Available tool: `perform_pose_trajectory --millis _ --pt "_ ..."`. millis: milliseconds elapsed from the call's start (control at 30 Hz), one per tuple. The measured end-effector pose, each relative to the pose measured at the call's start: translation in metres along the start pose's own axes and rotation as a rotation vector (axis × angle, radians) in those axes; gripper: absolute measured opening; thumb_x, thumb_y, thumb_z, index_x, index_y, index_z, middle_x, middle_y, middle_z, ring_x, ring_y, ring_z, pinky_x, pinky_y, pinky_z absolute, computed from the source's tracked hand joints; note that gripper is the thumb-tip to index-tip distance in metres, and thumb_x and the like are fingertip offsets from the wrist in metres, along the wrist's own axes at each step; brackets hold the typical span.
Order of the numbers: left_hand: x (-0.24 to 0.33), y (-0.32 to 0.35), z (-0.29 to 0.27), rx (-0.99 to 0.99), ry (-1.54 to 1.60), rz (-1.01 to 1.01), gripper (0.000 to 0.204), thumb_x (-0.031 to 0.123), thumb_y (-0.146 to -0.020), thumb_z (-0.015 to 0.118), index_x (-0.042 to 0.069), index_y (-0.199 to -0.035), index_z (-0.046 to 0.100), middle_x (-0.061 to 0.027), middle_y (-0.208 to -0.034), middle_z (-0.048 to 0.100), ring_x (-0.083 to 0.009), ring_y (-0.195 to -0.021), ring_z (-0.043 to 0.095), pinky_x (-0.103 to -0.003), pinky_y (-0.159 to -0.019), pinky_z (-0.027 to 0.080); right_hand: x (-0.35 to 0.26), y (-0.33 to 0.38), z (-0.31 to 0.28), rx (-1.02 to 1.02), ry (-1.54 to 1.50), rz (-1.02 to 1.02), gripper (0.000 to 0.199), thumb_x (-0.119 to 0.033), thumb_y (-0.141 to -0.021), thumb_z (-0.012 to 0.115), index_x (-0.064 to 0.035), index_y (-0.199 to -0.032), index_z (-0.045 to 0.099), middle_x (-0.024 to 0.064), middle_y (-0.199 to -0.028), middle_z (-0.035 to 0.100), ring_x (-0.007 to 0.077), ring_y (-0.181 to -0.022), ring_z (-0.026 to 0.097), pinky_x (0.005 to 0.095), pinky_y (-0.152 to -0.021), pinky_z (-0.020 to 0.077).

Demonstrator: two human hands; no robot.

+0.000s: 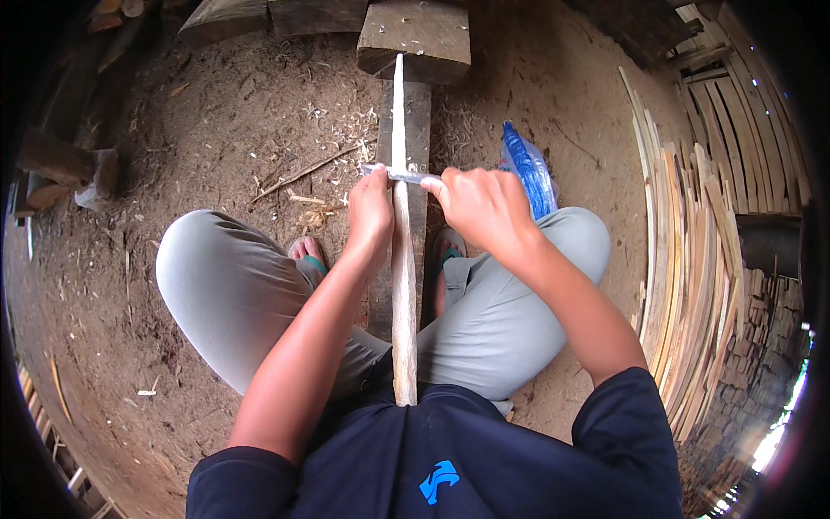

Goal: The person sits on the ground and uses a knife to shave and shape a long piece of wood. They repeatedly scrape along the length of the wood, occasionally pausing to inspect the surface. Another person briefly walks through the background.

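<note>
A long wooden stick (404, 277) runs straight away from my belly, its near end against my dark shirt. The far part is pale, smooth and tapered, and its tip rests at the edge of a thick wooden block (424, 30). Across the stick lies a narrow metal knife blade (405, 176). My left hand (372, 208) is closed on the blade's left end, close beside the stick. My right hand (486, 206) grips the right end, thumb pointing inward; whatever handle sits inside the fist is hidden.
Beneath the stick runs a dark plank (418, 121) between my bent knees. Pale shavings (341, 130) litter the dirt floor around it. A blue bundle in clear plastic (529, 169) lies beyond my right knee. Long wooden strips (687, 285) are piled at the right; timber (56, 160) stands at the left.
</note>
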State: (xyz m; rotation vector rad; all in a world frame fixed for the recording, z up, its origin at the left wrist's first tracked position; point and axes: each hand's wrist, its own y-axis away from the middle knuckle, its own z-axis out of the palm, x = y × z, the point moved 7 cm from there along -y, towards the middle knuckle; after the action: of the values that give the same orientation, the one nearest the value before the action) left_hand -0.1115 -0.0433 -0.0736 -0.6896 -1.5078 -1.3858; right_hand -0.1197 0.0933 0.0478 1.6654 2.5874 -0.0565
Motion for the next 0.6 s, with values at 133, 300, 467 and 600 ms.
perform_pose_trajectory --millis 133,300,467,600 --pt "0.005 -0.031 0.009 -0.025 0.035 -0.048 0.041 0.033 -0.1 0.04 -0.002 -0.095 0.061 -0.0093 -0.088 0.059 -0.0167 -0.082 0.05 -0.034 -0.078 0.04 0.007 -0.028 0.004 -0.001 0.045 -0.009 0.046 -0.039 -0.097 0.047 -0.0055 -0.071 0.065 0.0191 -0.062 0.063 0.0355 -0.058 0.064 0.0455 -0.053 0.0498" --pt "0.017 -0.07 0.021 -0.173 0.023 -0.158 0.047 0.039 -0.099 0.039 0.002 -0.123 0.055 -0.0116 -0.127 0.055 -0.0202 -0.121 0.043 -0.038 -0.108 0.021 0.025 -0.063 0.016 -0.048 0.091 0.079 0.047 -0.041 -0.097 0.044 -0.0067 -0.077 0.069 0.0174 -0.071 0.067 0.036 -0.066 0.066 0.0468 -0.059 0.0514" --pt "0.008 -0.05 0.007 0.035 -0.074 -0.14 0.043 0.036 -0.095 0.043 -0.002 -0.095 0.064 -0.0137 -0.089 0.062 -0.0208 -0.085 0.054 -0.038 -0.079 0.039 0.012 -0.047 0.006 -0.154 0.067 0.104 0.048 -0.04 -0.097 0.044 -0.0059 -0.074 0.069 0.0176 -0.069 0.066 0.0356 -0.066 0.066 0.0459 -0.059 0.0518" --pt "-0.004 -0.022 -0.005 0.116 -0.165 -0.154 0.046 0.033 -0.094 0.043 -0.008 -0.087 0.061 -0.0244 -0.084 0.063 -0.0299 -0.08 0.058 -0.044 -0.076 0.041 -0.012 -0.015 -0.004 -0.157 0.062 0.1 0.048 -0.039 -0.096 0.047 -0.0055 -0.071 0.069 0.018 -0.065 0.065 0.0349 -0.062 0.066 0.0444 -0.056 0.0518"
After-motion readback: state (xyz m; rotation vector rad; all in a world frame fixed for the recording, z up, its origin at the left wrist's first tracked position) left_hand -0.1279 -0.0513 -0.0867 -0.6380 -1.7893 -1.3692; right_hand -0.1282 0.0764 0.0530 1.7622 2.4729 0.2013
